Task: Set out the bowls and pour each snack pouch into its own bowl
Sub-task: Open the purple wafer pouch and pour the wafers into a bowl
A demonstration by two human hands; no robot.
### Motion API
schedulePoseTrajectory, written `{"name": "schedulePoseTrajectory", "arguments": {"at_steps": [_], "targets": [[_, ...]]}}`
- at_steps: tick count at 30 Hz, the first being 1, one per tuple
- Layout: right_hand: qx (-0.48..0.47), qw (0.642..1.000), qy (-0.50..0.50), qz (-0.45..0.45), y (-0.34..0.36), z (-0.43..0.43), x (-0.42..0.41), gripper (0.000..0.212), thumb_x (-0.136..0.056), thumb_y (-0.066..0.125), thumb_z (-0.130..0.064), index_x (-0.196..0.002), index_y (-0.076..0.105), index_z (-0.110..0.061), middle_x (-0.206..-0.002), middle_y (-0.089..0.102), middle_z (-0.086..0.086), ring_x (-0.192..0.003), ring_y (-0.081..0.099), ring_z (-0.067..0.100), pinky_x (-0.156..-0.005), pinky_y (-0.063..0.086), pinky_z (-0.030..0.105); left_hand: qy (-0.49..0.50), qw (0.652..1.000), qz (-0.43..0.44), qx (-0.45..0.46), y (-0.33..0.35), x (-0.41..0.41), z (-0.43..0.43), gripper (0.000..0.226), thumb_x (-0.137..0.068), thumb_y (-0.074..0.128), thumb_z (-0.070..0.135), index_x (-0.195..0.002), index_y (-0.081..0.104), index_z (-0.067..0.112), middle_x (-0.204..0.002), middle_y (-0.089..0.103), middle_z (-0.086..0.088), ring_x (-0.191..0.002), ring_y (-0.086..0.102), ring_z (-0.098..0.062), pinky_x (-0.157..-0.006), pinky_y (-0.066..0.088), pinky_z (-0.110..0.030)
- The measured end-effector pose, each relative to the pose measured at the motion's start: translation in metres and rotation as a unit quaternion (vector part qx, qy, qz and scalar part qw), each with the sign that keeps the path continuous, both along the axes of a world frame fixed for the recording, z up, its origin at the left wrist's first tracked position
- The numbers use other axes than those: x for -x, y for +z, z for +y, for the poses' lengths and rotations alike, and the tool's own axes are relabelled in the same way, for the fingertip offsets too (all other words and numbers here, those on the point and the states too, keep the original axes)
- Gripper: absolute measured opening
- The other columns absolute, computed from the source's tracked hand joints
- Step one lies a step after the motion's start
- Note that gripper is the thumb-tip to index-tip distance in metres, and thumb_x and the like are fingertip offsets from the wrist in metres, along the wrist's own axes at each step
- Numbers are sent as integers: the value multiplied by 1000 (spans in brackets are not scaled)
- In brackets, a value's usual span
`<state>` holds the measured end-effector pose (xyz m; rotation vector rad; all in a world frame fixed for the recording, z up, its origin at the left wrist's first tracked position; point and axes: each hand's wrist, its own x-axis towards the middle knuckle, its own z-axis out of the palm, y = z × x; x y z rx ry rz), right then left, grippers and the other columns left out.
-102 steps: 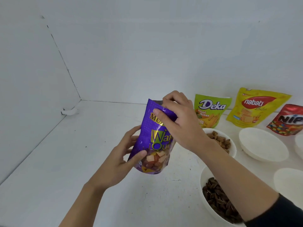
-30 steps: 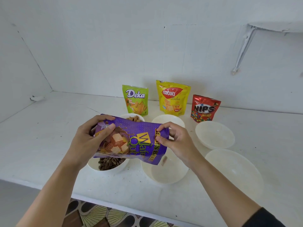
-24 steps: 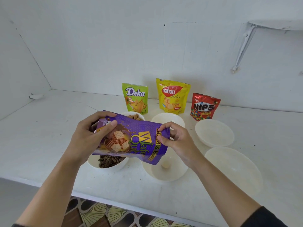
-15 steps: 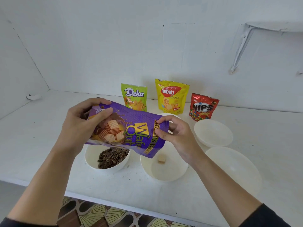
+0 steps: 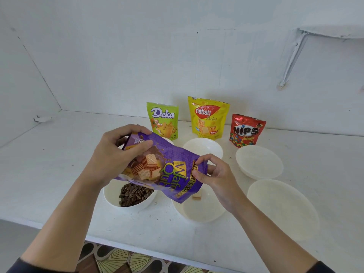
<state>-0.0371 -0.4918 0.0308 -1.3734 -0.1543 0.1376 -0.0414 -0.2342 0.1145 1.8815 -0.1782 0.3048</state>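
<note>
Holds purple pouch (image 5: 173, 164) tilted over bowl (image 5: 204, 213) nr bench (image 5: 59, 174) front edge, L hand (image 5: 114, 156) fingers (image 5: 126, 132) gripping base, R hand (image 5: 216, 174) pinching mouth.

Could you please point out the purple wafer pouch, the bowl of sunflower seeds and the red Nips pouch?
purple wafer pouch (image 5: 170, 152), head view, on its purple front panel.
bowl of sunflower seeds (image 5: 112, 194), head view, on its bare inner wall, left side.
red Nips pouch (image 5: 246, 131), head view, on the lettering.
</note>
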Motion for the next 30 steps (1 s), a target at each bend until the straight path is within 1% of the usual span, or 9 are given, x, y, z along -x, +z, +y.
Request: {"name": "schedulePoseTrajectory", "arguments": {"at_steps": [3, 5, 8, 10, 12, 15, 19, 24, 30], "targets": [[3, 1000, -6, -1, -1, -1, 0, 19, -88, 71, 0, -97, 59, -10, -98, 77, 19, -91, 74, 34, -77, 57, 43, 4, 1000, 8, 6, -3, -1, 0, 17, -85, 79, 19, -102, 77, 23, -101, 76, 1, -100, 73, -29, -83, 61, -59], [4, 1000, -7, -7, 2, -1, -2, 18, -88, 71, 0, -98, 59, -10, -98, 78, 17, -90, 74, 32, -79, 57, 45, 9, 1000, 5, 22, -3, -2, 1, 17, -83, 80, 22, -100, 77, 25, -101, 76, -4, -100, 73, -33, -86, 59, -63], [-11, 1000, -5, -17, 9, -1, -5, 19, -87, 73, -1, -97, 60, -10, -97, 77, 17, -88, 74, 30, -76, 58, 41, 8, 1000, -5, 25, 5, -3, 3, 22, -81, 85, 28, -101, 77, 25, -102, 76, -5, -102, 72, -36, -87, 58, -63], [-30, 999, 1, -19, 14, 1, -5, 23, -81, 77, -8, -97, 60, -11, -97, 77, 17, -89, 74, 30, -75, 59, 38, 4, 1000, -5, 20, 13, -3, 4, 20, -82, 81, 27, -101, 76, 26, -102, 76, -6, -101, 73, -32, -84, 60, -62], [-34, 999, 3, -17, 18, 3, -6, 33, -72, 82, -17, -96, 60, -13, -101, 77, 17, -94, 74, 32, -77, 59, 41, -4, 1000, -8, 9, 21, -3, 4, 19, -83, 78, 25, -101, 76, 27, -102, 75, -4, -99, 74, -29, -83, 60, -61], [-36, 999, -4, -20, 22, 5, -6, 40, -65, 85, -17, -95, 59, -12, -98, 77, 17, -92, 75, 34, -76, 60, 42, -12, 1000, -21, -17, 31, -1, 2, 19, -83, 78, 26, -102, 75, 27, -99, 75, -2, -96, 74, -30, -84, 60, -61], [-41, 999, -4, -22, 23, 5, -6, 41, -64, 85, -16, -95, 58, -11, -97, 78, 17, -92, 75, 34, -73, 61, 39, -20, 998, -31, -47, 39, 2, -2, 21, -82, 77, 31, -103, 75, 29, -97, 76, -2, -93, 74, -32, -84, 61, -58], [-33, 999, -6, 0, 14, 3, -3, 41, -64, 86, -18, -93, 58, -13, -100, 77, 18, -93, 75, 36, -71, 61, 38, -14, 997, -17, -74, 32, 2, -8, 16, -88, 77, 24, -101, 75, 33, -99, 75, 10, -93, 74, -16, -84, 62, -51], [-6, 1000, -8, 14, 8, 1, 0, 41, -66, 87, -17, -95, 59, -13, -96, 78, 17, -91, 76, 35, -70, 61, 38, 2, 998, 8, -60, 18, 2, -8, 16, -88, 77, 23, -103, 75, 29, -97, 76, 5, -93, 74, -19, -84, 62, -56]]}}
